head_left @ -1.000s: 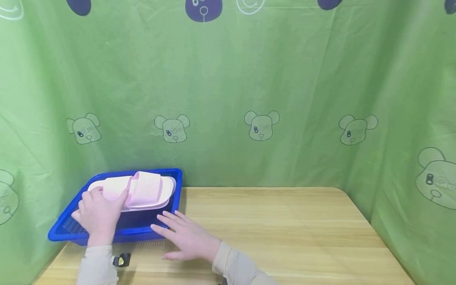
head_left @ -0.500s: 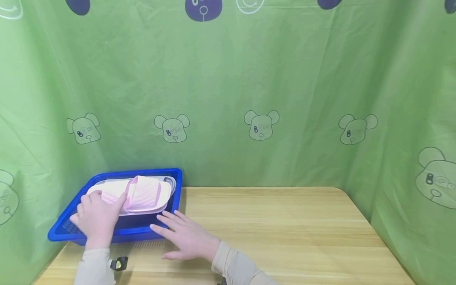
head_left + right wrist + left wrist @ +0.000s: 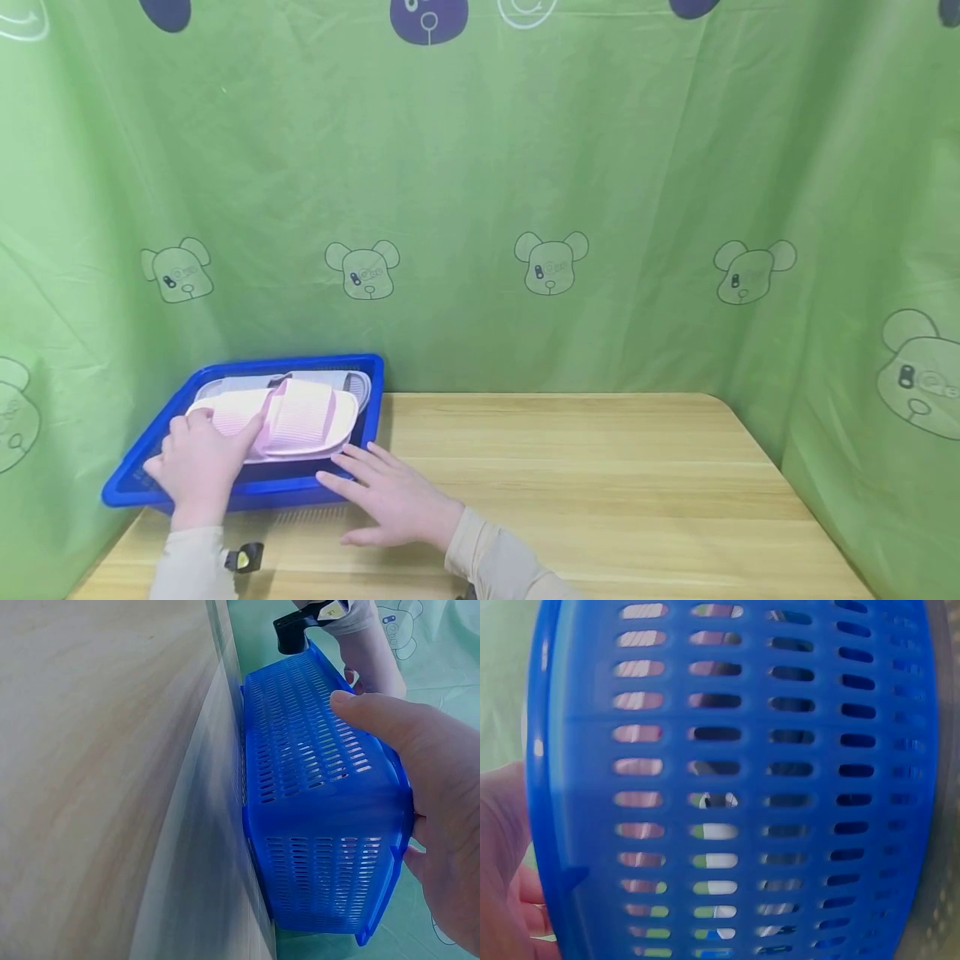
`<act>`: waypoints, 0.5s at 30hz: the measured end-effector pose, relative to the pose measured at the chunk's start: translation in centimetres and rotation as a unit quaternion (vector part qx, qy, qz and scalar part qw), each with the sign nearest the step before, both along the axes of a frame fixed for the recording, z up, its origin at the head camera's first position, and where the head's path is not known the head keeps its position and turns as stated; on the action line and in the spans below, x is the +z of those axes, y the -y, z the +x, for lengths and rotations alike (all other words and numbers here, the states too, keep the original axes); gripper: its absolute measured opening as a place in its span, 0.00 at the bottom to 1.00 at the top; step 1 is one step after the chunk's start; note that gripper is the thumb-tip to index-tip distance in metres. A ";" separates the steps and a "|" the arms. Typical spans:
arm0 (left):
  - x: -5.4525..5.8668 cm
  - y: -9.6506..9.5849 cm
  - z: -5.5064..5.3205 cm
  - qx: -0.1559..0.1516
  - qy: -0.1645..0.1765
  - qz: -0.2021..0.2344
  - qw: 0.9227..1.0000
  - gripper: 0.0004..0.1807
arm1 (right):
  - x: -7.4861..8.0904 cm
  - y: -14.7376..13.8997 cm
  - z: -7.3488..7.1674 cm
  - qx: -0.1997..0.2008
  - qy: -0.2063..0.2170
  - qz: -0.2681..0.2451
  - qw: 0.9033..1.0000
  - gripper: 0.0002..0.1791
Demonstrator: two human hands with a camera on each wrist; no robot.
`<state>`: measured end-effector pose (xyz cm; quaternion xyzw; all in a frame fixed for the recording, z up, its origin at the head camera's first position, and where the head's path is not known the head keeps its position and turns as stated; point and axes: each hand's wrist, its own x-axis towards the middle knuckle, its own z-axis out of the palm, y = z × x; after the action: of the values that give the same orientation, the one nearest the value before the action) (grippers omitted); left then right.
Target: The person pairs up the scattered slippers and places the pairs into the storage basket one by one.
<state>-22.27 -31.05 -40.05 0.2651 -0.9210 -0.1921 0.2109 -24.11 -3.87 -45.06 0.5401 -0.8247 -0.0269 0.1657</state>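
Note:
In the head view, a pair of pink slippers with ribbed straps lies overlapped inside the blue plastic basket at the left of the table. My left hand grips them near their left end, thumb on the strap side. Behind them in the basket rests a grey pair of slippers, partly covered. My right hand is spread with straight fingers at the basket's front right corner. In the left wrist view the slotted basket wall fills most of the picture, and the slippers show only through its slots.
The basket stands on a wooden table against a green curtain printed with bear heads. A black wrist camera mount sits by the left sleeve. To the right, the bare wood stretches toward the rounded back corner.
My left hand has drawn the pink slippers toward the front of the basket and lower, so more of the grey slippers shows behind. The right hand has stayed put.

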 end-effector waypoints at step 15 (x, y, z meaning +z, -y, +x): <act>0.1 1.2 0.7 -0.023 0.065 0.001 0.998 0.56 | 0.0 0.0 0.0 -0.003 -0.001 0.000 1.000 0.47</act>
<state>-21.58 -32.27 -39.96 0.2557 -0.9385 -0.1802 0.1463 -24.08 -3.90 -45.08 0.5372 -0.8263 -0.0280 0.1667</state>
